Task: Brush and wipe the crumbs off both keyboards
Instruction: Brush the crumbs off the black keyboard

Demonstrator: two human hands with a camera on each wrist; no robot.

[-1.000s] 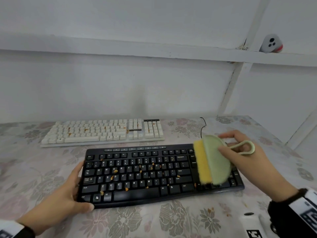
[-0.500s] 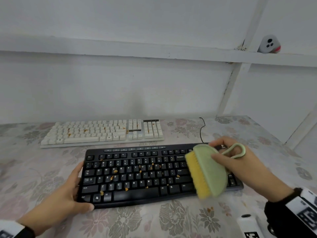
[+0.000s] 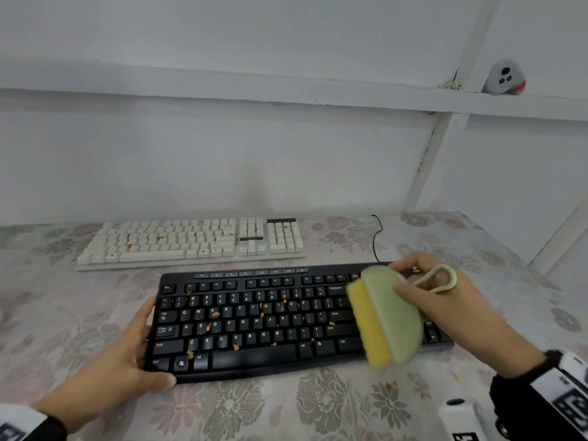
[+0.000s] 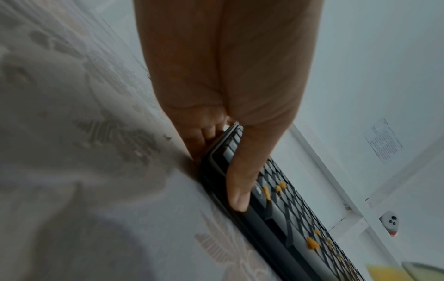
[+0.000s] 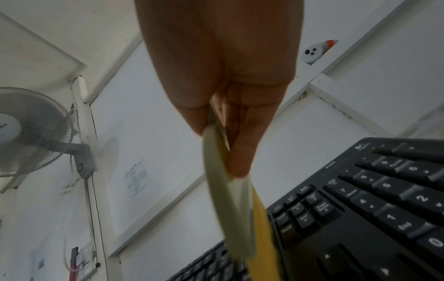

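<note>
Floral cloth [image 3: 318, 405] is covering the table across the bottom of the head view, and I am working over it with white panelled walls rising behind.

Nearest to me, at lower left, my left hand [image 3: 105, 374] is lying flat against the left end of the black keyboard [image 3: 254, 326], fingers straight along its edge and the thumb resting on the front corner; the left wrist view is showing that thumb [image 4: 242, 182] lying over the keyboard's rim. Orange crumbs [image 3: 215, 314] are sitting scattered among the letter keys.

At centre right, my right hand [image 3: 451, 313] is pinching the green brush [image 3: 394, 316] between thumb and fingers, its yellow bristles [image 3: 369, 326] pointing left over the keyboard's right-hand section. I cannot tell whether the bristles are touching the keys. The brush's loop handle [image 3: 440, 278] is sticking out past my knuckles.

Further back, at middle left, the white keyboard [image 3: 191, 243] is lying parallel to the black one, crumbs on it too. A black cable [image 3: 377, 237] is curling on the cloth to its right.

At upper right, a small white device [image 3: 504, 78] is sitting on the wall ledge.
</note>
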